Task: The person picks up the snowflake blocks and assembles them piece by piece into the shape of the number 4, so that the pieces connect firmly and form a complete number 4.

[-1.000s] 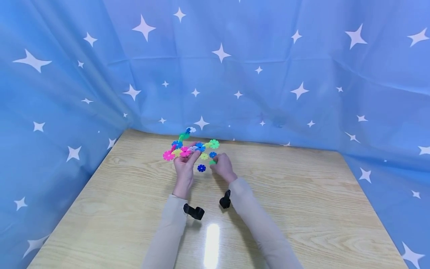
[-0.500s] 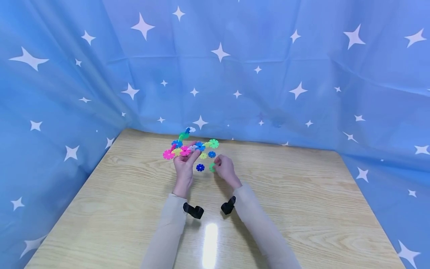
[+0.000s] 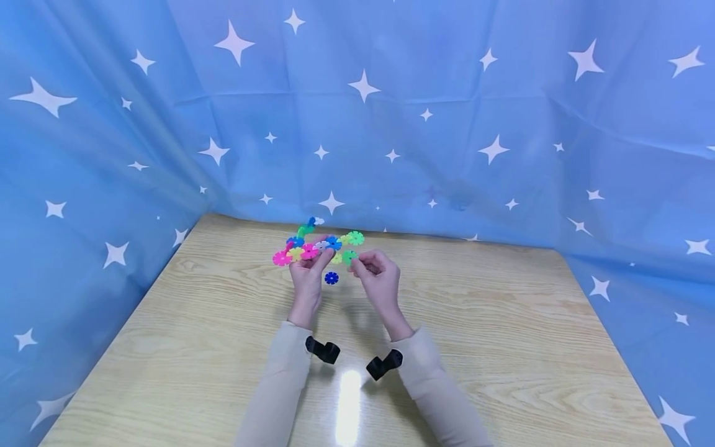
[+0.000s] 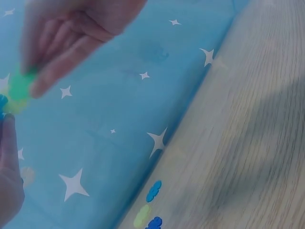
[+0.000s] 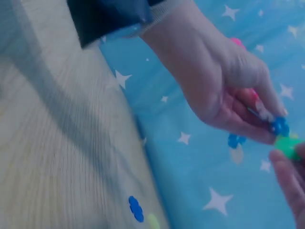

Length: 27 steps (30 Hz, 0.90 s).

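My left hand (image 3: 305,287) holds a chain of interlocked plastic snowflake discs by the blue disc (image 3: 333,243) near its right part. The chain bends from a white end at the back, through a pink disc (image 3: 282,258) at the left, to a light green disc (image 3: 356,238) at the right. Between thumb and fingers, my right hand (image 3: 382,279) pinches a green snowflake disc (image 3: 349,258) beside the chain. In the right wrist view the green disc (image 5: 287,146) is close to the chain's blue disc (image 5: 280,127); whether they touch I cannot tell.
Loose on the wooden table (image 3: 503,323) lie a dark blue disc (image 3: 331,278), a yellow disc (image 3: 337,258) and a blue disc (image 4: 154,191), the last hidden in the head view. A star-patterned blue curtain (image 3: 424,155) stands behind the table.
My right hand has picked the green disc up off the table and raised it up and left toward the chain. The left hand stays nearly still, still gripping the chain.
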### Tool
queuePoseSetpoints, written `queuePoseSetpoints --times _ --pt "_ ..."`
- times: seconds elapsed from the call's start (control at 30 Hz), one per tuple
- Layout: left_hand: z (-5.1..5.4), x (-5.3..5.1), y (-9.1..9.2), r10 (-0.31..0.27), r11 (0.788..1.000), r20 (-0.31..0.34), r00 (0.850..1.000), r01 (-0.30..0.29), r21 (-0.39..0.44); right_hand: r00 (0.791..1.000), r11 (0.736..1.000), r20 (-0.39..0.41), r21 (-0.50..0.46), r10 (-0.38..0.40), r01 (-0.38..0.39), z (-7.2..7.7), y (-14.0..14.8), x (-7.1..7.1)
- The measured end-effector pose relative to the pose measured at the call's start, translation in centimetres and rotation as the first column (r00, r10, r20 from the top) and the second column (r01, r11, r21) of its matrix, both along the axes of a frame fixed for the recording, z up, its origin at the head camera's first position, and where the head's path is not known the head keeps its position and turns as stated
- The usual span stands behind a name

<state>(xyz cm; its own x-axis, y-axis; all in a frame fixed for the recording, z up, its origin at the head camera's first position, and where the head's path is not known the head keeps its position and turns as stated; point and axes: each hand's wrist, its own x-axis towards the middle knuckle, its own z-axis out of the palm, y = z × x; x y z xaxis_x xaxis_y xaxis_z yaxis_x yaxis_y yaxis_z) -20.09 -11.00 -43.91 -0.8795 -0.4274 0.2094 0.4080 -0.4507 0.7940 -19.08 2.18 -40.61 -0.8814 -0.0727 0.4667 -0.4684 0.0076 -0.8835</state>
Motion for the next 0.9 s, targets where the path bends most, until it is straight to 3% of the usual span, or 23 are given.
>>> queuePoseSetpoints --times 0.17,0.3,0.53,0.77,0.9 --pt "0.1 0.0 0.3 0.018 1.0 0.049 0.999 -0.018 -0.012 0.996 0.998 -0.091 -0.062 -0.02 0.014 0.3 -0.6 0.6" --pt "0.2 0.0 0.4 0.038 0.998 0.079 0.996 -0.033 -0.055 0.988 0.999 -0.151 -0.033 -0.026 0.021 0.5 -1.2 0.8" --pt "0.2 0.0 0.5 0.039 0.997 0.041 0.998 -0.036 -0.07 0.967 0.994 -0.238 0.039 -0.091 0.104 0.9 -1.7 1.2" --pt "0.1 0.0 0.6 0.044 0.995 0.067 0.997 -0.037 -0.095 0.934 0.983 -0.319 0.036 -0.161 0.181 0.7 -2.0 1.3" --pt "0.1 -0.1 0.5 0.049 0.993 0.081 0.996 -0.04 -0.111 0.934 0.984 -0.322 0.035 -0.156 0.176 0.7 -2.0 1.2"
